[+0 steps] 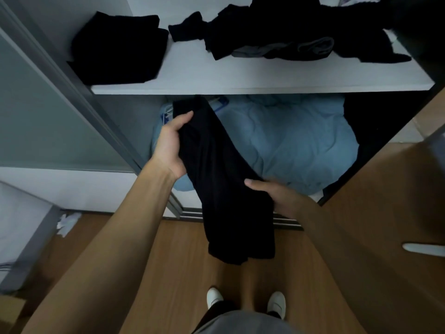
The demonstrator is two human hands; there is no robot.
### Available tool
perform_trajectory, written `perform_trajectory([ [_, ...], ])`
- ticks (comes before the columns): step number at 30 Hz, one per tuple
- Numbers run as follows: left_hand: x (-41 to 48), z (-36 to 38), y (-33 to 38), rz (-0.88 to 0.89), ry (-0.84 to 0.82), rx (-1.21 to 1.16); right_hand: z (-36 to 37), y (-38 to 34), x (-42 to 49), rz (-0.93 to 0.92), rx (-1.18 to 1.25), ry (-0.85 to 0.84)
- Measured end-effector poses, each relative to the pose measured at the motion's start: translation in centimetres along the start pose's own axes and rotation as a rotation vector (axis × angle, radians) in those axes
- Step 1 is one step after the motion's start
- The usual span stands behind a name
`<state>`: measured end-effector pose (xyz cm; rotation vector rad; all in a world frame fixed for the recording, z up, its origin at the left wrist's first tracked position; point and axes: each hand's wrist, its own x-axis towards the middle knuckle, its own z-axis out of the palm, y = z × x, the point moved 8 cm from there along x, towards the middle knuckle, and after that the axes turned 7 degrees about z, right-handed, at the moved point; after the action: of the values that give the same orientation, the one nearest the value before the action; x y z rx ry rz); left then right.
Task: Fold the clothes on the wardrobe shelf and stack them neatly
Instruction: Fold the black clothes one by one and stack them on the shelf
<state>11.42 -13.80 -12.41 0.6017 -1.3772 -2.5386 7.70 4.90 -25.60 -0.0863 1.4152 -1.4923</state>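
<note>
Head view: garment in left hand, right hand, below shelf edge

Left hand: I see only the thumb; the fingers are behind the black garment.
Right hand: fingers under that cloth.
Dark heap, upper right: cut by the top edge; I can't separate pieces.
Garment type: unclear.

Both hands grip black garment: left hand at 10 o'clock, right hand at 4; folded stack on shelf.
</note>
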Motion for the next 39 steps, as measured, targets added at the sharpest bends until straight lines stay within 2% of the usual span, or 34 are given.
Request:
perform_trajectory([
  [2, 0.5, -1.8, -0.6, 0.008, 0.096, 0.175, -2.7, -1.6, -1.1, -0.154, 0.221, 0.195],
  [4, 0.8, -4.3, -1.3, -0.006, 0.179, 0.318, -5.7, -2.6, -2.5, -0.222, 0.509, 0.372],
  [6, 0.6, -6.6, -3.0, -0.133, 0.193, 0.348, -7.7, -3.3, -3.6, -0.248, 0.657, 0.464],
  [9, 0.2, -8.5, -5.7, -0.335, 0.09, 0.485, -9.1, -4.2, -4.5, -0.315, 0.68, 0.57],
  [11, 0.7, -9.2, -6.2, -0.336, 0.038, 0.617, -9.0, -4.6, -4.9, -0.354, 0.68, 0.604],
  [15, 1.6, -10.5, -4.9, -0.235, 0.052, 0.782, -9.3, -4.5, -5.5, -0.396, 0.735, 0.638],
  [19, 0.9, -11.8, -5.6, -0.382, -0.049, 0.943, -9.3, -5.1, -5.7, -0.439, 0.736, 0.64],
  [22, 0.6, -11.3, -6.6, -0.439, -0.14, 0.924, -9.3, -5.7, -5.8, -0.443, 0.699, 0.672],
  [27, 1.5, -7.9, -5.0, -0.298, -0.268, 0.834, -10.3, -6.0, -6.3, -0.455, 0.702, 0.703],
  [32, 3.3, -8.5, -2.8, -0.104, -0.046, 0.831, -9.7, -6.2, -6.4, -0.433, 0.633, 0.705],
  [35, 3.1, -9.4, -2.9, -0.109, 0.065, 0.805, -9.0, -6.6, -6.2, -0.438, 0.604, 0.673],
  [39, 1.7, -8.3, -4.3, -0.219, 0.095, 0.641, -9.2, -6.8, -5.3, -0.433, 0.58, 0.606],
])
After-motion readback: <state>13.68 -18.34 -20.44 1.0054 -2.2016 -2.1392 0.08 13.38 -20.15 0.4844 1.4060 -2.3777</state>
